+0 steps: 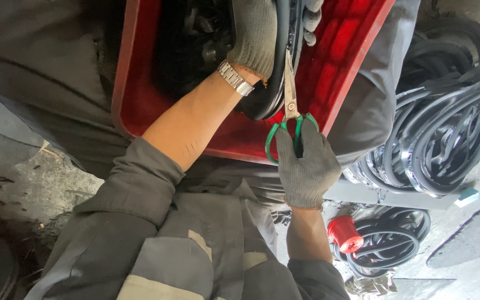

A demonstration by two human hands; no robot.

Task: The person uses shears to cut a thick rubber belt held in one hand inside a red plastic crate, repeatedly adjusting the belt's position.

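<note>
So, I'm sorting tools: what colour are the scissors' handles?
Green, seen in the head view: the scissors in the right hand.

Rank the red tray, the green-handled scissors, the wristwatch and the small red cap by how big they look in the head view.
1. Red tray, far the largest.
2. Green-handled scissors.
3. Small red cap.
4. Wristwatch.
Cap and watch look close in size, so their order is unsure.

Head camera looks steeply down, close over the red tray [140, 119]
</note>
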